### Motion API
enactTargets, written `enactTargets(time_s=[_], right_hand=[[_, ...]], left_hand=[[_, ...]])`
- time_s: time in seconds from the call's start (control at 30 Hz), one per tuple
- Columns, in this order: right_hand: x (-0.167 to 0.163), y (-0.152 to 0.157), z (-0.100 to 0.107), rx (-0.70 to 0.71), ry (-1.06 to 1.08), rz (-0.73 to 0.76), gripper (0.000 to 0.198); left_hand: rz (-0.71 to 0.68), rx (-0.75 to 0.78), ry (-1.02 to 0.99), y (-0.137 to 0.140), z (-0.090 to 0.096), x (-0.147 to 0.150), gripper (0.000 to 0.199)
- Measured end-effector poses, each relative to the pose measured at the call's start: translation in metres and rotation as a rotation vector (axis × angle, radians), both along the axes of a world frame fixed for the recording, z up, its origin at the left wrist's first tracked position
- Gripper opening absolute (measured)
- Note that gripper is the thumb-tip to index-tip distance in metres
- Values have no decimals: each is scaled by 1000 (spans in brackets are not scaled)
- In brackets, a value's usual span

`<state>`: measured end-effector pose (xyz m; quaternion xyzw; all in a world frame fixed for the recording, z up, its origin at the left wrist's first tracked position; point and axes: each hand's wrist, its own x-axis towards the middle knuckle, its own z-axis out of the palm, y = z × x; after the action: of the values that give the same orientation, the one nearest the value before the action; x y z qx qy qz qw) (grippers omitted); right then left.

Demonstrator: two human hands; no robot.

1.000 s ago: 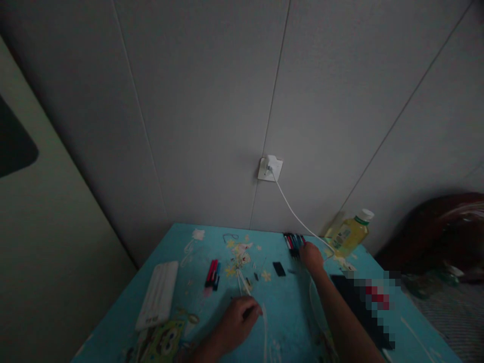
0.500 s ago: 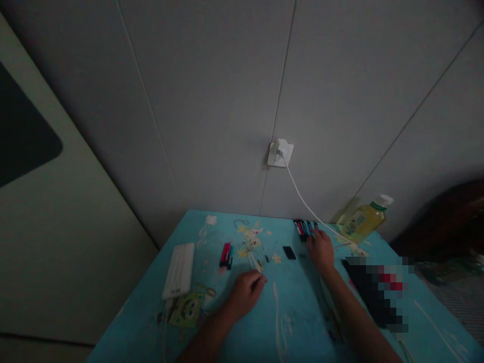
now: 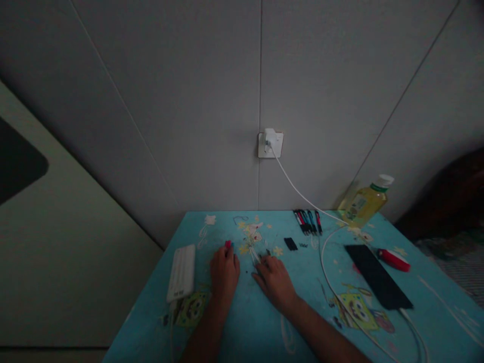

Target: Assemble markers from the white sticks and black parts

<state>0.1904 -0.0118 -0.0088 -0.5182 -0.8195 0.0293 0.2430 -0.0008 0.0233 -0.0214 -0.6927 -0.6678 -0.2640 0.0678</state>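
Observation:
My left hand [image 3: 224, 275] closes over the small pink and teal pen barrels [image 3: 228, 244]; only their far ends show past its fingertips. To its right, my right hand [image 3: 277, 283] rests low over the table with thumb and fingers apart. Its fingertips are beside several thin white pen refills [image 3: 254, 255], and I see nothing held in it. A small dark part [image 3: 268, 251] lies just beyond those fingers. Farther back, several pens [image 3: 308, 222] with black, pink and blue barrels lie side by side.
Small black pieces [image 3: 290, 244] and tiny springs [image 3: 303, 245] lie mid-table. A white power bank [image 3: 181, 272] is at left. At right are a black phone [image 3: 378, 277], a red object [image 3: 394, 260], a yellow drink bottle [image 3: 365, 204] and a white cable [image 3: 323, 259] from the wall charger [image 3: 269, 137].
My right hand has left the row of pens and come to the refills. My left hand has moved left and forward onto the pink and teal barrels. The view has shifted slightly.

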Motion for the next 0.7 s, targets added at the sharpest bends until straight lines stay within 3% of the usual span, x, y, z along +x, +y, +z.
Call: enactTargets(time_s=[0.33, 0.47, 0.7], right_hand=[[14, -4, -2, 16, 38, -94, 12], [25, 8, -2, 24, 67, -147, 16], [31, 28, -3, 25, -43, -211, 29]], left_hand=[[-142, 10, -3, -5, -5, 4, 17], [-210, 21, -28, -4, -7, 3, 20], [-468, 73, -323, -10, -2, 15, 27]])
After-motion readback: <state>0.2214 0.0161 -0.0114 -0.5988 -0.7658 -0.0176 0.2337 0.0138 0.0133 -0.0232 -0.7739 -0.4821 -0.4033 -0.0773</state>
